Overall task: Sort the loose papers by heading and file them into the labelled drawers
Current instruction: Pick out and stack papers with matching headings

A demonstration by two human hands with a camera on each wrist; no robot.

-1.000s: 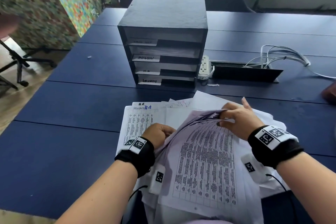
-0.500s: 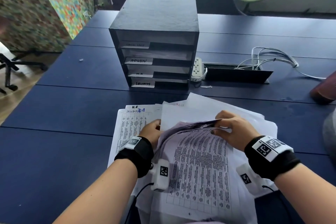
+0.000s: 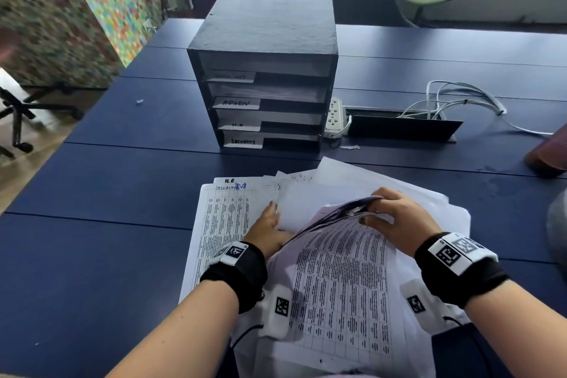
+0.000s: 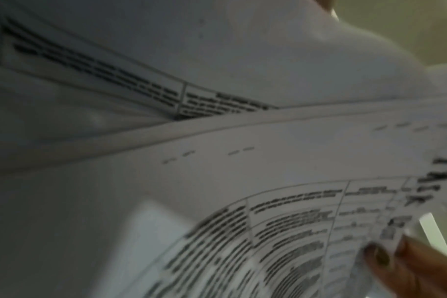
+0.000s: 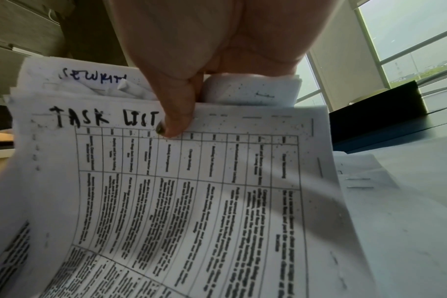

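Blue table, drawers at twelve o'clock. Right hand pinches floppy, slippery papers by top edge; left hand presses flat underneath.

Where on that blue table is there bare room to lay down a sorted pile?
Bare table lies left of the spread papers, reaching the left edge, and left of the drawer unit. A narrow strip separates unit and papers. Crowded: right of the unit, with power strip, cable hatch and white cables.

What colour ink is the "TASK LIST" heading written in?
Black, on the TASK LIST sheet; right wrist view shows it best.
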